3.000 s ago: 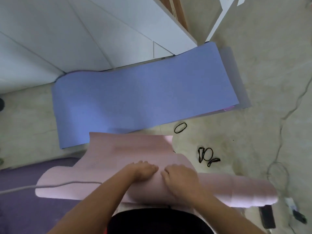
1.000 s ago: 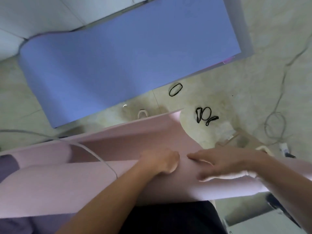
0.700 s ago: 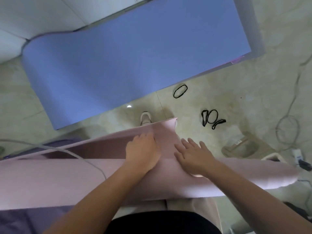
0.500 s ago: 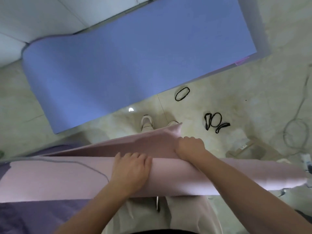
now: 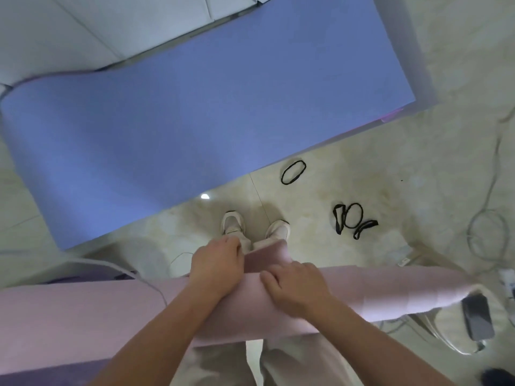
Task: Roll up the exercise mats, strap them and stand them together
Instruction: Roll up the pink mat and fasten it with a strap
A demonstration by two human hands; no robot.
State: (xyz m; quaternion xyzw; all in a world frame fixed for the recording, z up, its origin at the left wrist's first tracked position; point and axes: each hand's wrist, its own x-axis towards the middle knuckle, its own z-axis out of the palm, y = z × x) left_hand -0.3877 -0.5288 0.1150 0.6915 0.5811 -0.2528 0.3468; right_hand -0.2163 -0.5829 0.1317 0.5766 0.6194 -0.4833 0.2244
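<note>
A person is standing over a pink foam exercise mat point(image 5: 83, 316), which is rolled into a long tube and is being held crosswise in front of the legs, above the floor. The left hand point(image 5: 216, 270) is grasping the loose outer flap of this mat, its fingers curling over the flap's far edge. The right hand point(image 5: 295, 288) is pressing down on top of the roll just beside it, fingers loosely bent and not closing round anything. Beyond the 2 white shoes point(image 5: 232, 222), a blue foam exercise mat point(image 5: 209, 107) is lying unrolled on the pale tiled floor point(image 5: 418, 176), its far end bending up against a white wall point(image 5: 83, 29). A single black elastic strap loop point(image 5: 292, 171) is lying near the blue mat's edge, and a small cluster of black elastic straps point(image 5: 352, 221) is lying a little closer to the right. A strip of a purple exercise mat point(image 5: 33, 378) is showing below the pink roll at the lower left. At the right, a dark flat phone point(image 5: 478, 316) is resting on a white rounded object point(image 5: 446, 327); whether that is a container is unclear. A thin grey cable point(image 5: 117, 267) is crossing over the pink roll's left part.
</note>
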